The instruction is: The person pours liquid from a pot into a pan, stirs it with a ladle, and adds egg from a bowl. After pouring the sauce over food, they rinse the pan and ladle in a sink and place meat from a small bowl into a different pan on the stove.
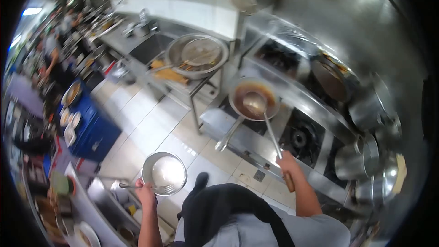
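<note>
My left hand [145, 195] is closed at the near side of a round metal pot [183, 167] with a pale, whitish inside. A fork [167, 189] runs through the same grip, its tines lying over the pot's near rim. My right hand [286, 163] is wrapped round the handle of a long ladle [270, 132], whose wooden end sticks out below the fist. The ladle's bowl is down in a frying pan [238, 92] with brown sauce-like liquid. That pan sits on the stove's front left burner, its handle pointing toward me.
Right of the pan is a bare burner [299, 139]. Several metal pots [356, 158] crowd the stove's right side. A large strainer and bowl [171, 52] stand on the steel table at the back. A blue cabinet [98, 132] carries small bowls at left. A person [54, 55] stands farther back.
</note>
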`<control>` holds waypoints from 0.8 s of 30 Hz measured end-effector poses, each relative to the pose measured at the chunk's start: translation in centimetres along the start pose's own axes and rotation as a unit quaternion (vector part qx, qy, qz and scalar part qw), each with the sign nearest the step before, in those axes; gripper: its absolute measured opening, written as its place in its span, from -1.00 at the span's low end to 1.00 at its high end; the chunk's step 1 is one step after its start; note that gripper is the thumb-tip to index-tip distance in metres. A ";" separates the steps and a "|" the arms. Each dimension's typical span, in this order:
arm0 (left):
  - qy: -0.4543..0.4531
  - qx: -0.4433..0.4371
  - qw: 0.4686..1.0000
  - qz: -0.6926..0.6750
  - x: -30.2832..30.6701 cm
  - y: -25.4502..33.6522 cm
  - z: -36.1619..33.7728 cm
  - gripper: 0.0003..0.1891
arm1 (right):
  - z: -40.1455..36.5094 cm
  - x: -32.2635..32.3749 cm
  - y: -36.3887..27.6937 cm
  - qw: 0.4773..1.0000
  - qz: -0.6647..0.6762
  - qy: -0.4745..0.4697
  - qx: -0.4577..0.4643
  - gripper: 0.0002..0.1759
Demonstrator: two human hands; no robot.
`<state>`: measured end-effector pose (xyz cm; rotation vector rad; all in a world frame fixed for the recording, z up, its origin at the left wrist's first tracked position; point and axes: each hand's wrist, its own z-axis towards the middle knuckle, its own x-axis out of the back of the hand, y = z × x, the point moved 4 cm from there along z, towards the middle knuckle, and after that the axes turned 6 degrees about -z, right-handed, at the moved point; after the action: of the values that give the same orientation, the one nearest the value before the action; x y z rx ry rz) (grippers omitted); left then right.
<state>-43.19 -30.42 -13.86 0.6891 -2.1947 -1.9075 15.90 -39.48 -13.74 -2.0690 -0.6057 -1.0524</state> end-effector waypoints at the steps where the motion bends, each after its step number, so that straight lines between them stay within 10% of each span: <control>1: 0.052 0.024 0.998 0.014 1.8 0.3 -2.1 -0.82 | 0.0 2.0 -2.8 0.989 0.065 -0.110 -0.071 -0.69; 4: 0.142 0.014 0.990 0.007 8.7 -0.1 -6.6 -0.83 | 5.3 -0.6 -1.4 0.964 0.256 -0.015 0.073 -0.75; 9: 0.380 -0.031 0.924 -0.035 17.7 0.6 -15.8 -0.82 | 5.0 -1.9 1.3 0.994 -0.028 0.056 0.093 -0.32; 15: 0.597 -0.113 0.792 -0.068 27.5 1.4 -25.2 -0.80 | 7.1 -1.2 -1.8 0.994 0.099 -0.049 0.003 -0.55; 18: 0.661 -0.128 0.737 -0.058 32.2 1.6 -29.8 -0.79 | 13.9 -5.1 4.5 0.959 0.177 0.114 0.190 -0.65; 24: 0.758 -0.164 0.620 -0.115 36.6 -0.2 -41.1 -0.77 | 12.8 -5.2 3.2 0.982 0.152 -0.058 0.096 -0.52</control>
<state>-58.84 -83.18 -13.31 1.6376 -0.6223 -0.8211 21.45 -32.00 -24.45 -1.9837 -0.4118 -0.6761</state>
